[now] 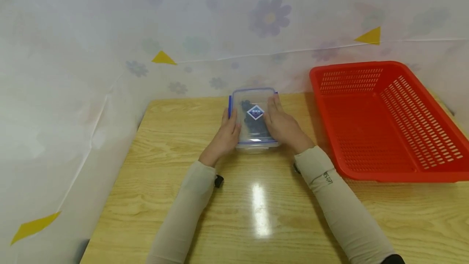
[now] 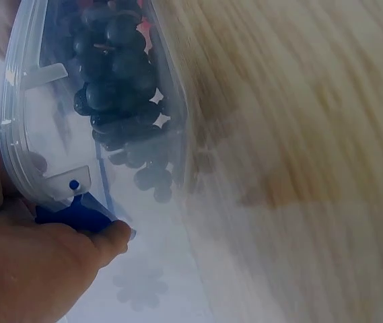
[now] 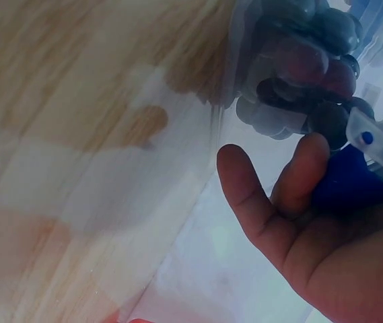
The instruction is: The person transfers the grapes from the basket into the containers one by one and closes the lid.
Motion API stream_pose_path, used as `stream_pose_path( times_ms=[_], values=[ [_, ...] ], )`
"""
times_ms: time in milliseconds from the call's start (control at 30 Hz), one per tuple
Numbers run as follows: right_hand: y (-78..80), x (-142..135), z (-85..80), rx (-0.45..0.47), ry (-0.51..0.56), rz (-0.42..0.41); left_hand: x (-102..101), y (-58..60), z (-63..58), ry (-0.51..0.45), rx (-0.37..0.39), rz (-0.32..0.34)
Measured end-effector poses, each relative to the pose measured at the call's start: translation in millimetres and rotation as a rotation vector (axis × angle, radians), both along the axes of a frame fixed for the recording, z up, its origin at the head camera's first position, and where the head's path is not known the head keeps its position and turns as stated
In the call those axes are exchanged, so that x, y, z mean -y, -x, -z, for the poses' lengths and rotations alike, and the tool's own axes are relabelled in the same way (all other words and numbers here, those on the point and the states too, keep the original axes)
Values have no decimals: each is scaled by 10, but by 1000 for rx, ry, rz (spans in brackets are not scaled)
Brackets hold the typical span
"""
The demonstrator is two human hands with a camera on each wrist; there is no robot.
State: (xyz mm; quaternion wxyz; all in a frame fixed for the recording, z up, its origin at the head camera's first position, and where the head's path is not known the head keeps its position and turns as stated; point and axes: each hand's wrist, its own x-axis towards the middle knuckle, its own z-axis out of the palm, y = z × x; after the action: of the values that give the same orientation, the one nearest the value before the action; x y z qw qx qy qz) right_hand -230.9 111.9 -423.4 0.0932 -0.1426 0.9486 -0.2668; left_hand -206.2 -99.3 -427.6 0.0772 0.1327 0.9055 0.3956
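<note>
A clear food container (image 1: 255, 95) with a blue-edged lid and a diamond-shaped label stands near the table's back edge. Dark grapes (image 2: 120, 74) lie inside it, showing through the plastic wall. My left hand (image 1: 226, 134) grips the container's left side, thumb on the lid, with fingers against a blue side clip (image 2: 77, 214) that sticks outward. On the opposite side my right hand (image 1: 287, 128) holds the lid edge. Its fingers (image 3: 302, 171) lie by another blue clip (image 3: 353, 180), one of them standing away from the wall. The rest of the right hand's grip is partly hidden.
A large red plastic basket (image 1: 331, 141) with slotted walls stands to the right of the right arm. Beneath everything is a wood-grain table (image 1: 146, 199). Flower-patterned sheeting (image 1: 220, 19) rises behind the table and along its left, with yellow tape pieces (image 1: 163, 58) on it.
</note>
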Motion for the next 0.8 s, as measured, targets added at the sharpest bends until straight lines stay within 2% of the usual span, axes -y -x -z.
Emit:
stream_pose_path(
  times_ms=[200,433,667,800],
  values=[
    [6,-1,4,-6,-2,-1,-48,13,1,-12,19,-39],
    [12,2,9,4,-3,-1,-85,-4,-10,-39,4,-80],
    [18,10,-1,1,0,-1,-109,0,-10,-59,-47,-83],
    [18,7,6,12,-1,2,-107,1,4,-70,-24,-81]
  ],
)
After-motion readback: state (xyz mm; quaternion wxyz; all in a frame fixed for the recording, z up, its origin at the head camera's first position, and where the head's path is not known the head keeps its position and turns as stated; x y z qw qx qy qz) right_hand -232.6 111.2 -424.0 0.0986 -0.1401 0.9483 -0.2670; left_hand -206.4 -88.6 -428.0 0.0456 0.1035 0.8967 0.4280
